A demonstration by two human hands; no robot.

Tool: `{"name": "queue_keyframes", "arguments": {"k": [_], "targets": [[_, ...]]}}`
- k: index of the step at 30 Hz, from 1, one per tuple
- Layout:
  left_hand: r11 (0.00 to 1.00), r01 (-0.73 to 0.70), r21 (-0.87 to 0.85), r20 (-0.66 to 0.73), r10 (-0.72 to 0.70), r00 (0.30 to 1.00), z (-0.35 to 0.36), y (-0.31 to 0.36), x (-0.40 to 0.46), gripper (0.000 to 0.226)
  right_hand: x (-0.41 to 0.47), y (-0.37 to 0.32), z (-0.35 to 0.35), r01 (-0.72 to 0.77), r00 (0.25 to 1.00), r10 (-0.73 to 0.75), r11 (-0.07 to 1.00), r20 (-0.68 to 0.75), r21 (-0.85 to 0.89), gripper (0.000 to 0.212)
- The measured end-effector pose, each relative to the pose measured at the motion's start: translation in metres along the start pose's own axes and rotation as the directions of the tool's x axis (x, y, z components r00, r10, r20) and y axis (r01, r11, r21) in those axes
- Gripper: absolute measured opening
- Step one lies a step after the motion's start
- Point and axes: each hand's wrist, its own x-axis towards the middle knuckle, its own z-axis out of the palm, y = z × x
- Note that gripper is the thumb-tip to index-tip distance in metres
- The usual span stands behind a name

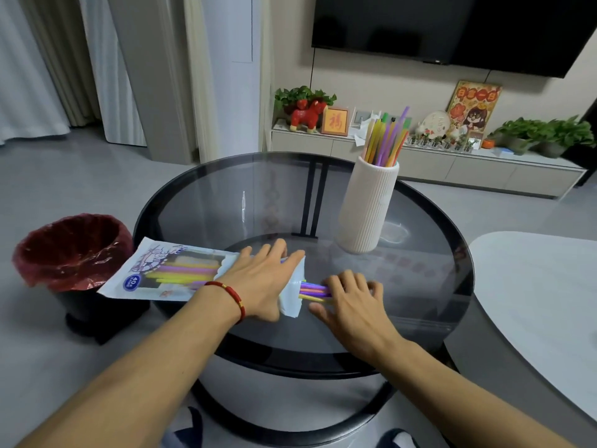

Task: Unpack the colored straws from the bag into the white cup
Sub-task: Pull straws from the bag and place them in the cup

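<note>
The bag (171,273) lies flat at the left edge of the desk (420,305), overhanging it, with coloured straws (311,291) protruding from its open right end. The left hand (261,279) presses flat on the bag, fingers straight; the right hand (350,302) pinches the protruding straws. The white cup (368,208) stands upright toward the far right edge, holding a bundle of straws.

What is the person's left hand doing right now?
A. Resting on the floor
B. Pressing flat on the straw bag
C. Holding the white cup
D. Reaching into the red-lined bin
B: the left hand lies with straight fingers on the straw bag on the glass table, while the right hand grips the straws sticking out of the bag's open end.
</note>
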Motion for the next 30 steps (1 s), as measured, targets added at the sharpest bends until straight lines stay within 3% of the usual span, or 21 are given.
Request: {"name": "queue_keyframes", "arguments": {"k": [3,9,13,15,18,20,21,23,24,25,26,28,30], "targets": [[1.0,0.014,0.0,-0.001,-0.014,1.0,0.0,-0.002,-0.001,0.116,0.006,-0.003,-0.008,0.101,0.995,-0.1,0.993,0.02,-0.065,0.042],[0.993,0.114,0.037,0.152,-0.118,0.981,0.004,-0.016,-0.004,0.121,-0.001,0.034,-0.036,0.193,0.977,-0.189,0.981,0.098,-0.033,0.034],[0.997,0.022,-0.077,0.183,-0.007,0.983,0.0,-0.013,-0.003,0.129,-0.012,0.057,-0.06,0.168,0.983,-0.155,0.976,0.098,-0.14,0.029],[0.982,-0.084,-0.17,0.058,0.095,0.994,-0.001,0.002,0.002,0.107,-0.015,0.058,-0.072,0.155,0.986,-0.141,0.971,0.09,-0.181,0.029],[0.972,-0.158,-0.174,-0.14,0.134,0.981,0.0,0.024,0.012,0.039,-0.023,0.056,-0.094,0.107,0.994,-0.105,0.959,0.024,-0.263,0.029],[0.975,-0.132,-0.181,-0.194,0.096,0.976,0.002,0.034,0.02,0.013,-0.028,0.058,-0.106,0.071,0.98,-0.131,0.933,-0.15,-0.354,0.031],[0.971,-0.112,-0.211,-0.206,0.068,0.976,0.002,0.038,0.021,0.013,-0.033,0.059,-0.111,0.061,0.945,-0.16,0.944,-0.286,-0.325,0.036],[0.948,-0.063,-0.312,-0.228,-0.01,0.974,-0.001,0.043,0.025,0.015,-0.044,0.054,-0.111,0.198,0.75,-0.295,0.954,-0.593,-0.223,0.021],[0.93,-0.04,-0.366,-0.24,-0.053,0.969,-0.003,0.045,0.027,0.015,-0.047,0.05,-0.108,0.281,0.67,-0.314,0.946,-0.673,-0.162,0.018],[0.903,-0.025,-0.429,-0.251,-0.092,0.964,-0.006,0.046,0.028,0.015,-0.049,0.042,-0.104,0.319,0.668,-0.256,0.947,-0.699,-0.042,0.029],[0.864,-0.025,-0.502,-0.263,-0.126,0.957,-0.008,0.048,0.029,0.014,-0.049,0.034,-0.1,0.295,0.73,-0.13,0.945,-0.671,0.138,0.036],[0.768,-0.077,-0.635,-0.292,-0.147,0.945,-0.014,0.054,0.029,0.01,-0.037,0.021,-0.091,0.07,0.881,0.175,0.87,-0.439,0.488,0.043],[0.722,-0.15,-0.676,-0.299,-0.083,0.951,-0.019,0.066,0.027,0.005,-0.023,0.012,-0.086,-0.07,0.907,0.335,0.719,-0.257,0.691,0.051]]}}
